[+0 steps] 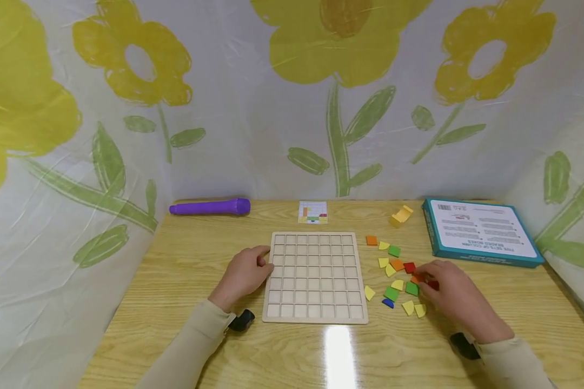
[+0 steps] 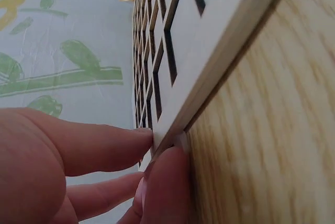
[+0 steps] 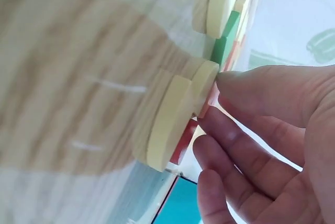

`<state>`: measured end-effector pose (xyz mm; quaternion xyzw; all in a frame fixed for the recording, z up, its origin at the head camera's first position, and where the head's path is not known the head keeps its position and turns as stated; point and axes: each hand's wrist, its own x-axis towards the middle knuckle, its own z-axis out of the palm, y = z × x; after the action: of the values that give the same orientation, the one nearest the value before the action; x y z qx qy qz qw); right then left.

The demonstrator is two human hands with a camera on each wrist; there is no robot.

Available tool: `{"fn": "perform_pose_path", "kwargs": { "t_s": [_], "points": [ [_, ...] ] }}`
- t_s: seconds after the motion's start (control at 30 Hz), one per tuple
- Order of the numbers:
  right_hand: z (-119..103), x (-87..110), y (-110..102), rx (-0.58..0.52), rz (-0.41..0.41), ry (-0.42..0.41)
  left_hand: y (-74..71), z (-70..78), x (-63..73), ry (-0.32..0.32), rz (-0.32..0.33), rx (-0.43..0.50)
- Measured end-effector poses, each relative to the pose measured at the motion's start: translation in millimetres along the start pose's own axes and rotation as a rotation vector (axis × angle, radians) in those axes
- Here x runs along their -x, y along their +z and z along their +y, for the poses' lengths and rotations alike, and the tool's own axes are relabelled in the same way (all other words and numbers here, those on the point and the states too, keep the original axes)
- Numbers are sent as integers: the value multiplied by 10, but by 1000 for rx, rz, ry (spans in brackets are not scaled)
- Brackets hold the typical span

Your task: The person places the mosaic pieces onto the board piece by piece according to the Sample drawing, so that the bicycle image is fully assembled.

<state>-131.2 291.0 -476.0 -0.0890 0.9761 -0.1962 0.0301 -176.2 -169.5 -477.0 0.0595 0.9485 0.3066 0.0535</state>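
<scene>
A square wooden grid board (image 1: 314, 322), its cells bare, lies at mid-table. My left hand (image 1: 243, 275) holds its left edge; in the left wrist view the thumb (image 2: 123, 145) meets the rim while a finger (image 2: 166, 187) lies against the side. To the right are loose flat tiles. My right hand (image 1: 450, 289) is over them, thumb and fingertips around an orange tile (image 1: 415, 279). Close by are a green square (image 1: 412, 289), a red tile (image 1: 409, 267) and yellow quarter-round pieces (image 3: 170, 124). Another red tile is partly hidden under the hand.
Behind the board lies a small pattern card (image 1: 313, 212) with coloured shapes. A purple microphone-shaped object (image 1: 209, 207) is at the back left. At the back right are a yellow-orange holder (image 1: 401, 216) and a teal-edged box (image 1: 482, 232). A blue half-round tile (image 1: 387, 303) lies nearer the front.
</scene>
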Motion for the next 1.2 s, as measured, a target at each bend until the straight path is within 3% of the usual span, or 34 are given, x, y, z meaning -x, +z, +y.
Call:
{"fn": "perform_pose_path", "kwargs": {
  "t_s": [0.37, 0.73, 0.93, 1.2],
  "points": [
    [-27, -19, -18, 17, -14, 17, -24, -33, -2, -74, -40, 117],
    [-95, -30, -35, 4, -19, 38, 12, -17, -3, -68, -49, 62],
    [-383, -152, -34, -51, 33, -52, 2, -31, -18, -44, -37, 44],
    [-1042, -576, 119, -134, 17, -179, 16, -66, -20, -56, -48, 74]
  ]
}}
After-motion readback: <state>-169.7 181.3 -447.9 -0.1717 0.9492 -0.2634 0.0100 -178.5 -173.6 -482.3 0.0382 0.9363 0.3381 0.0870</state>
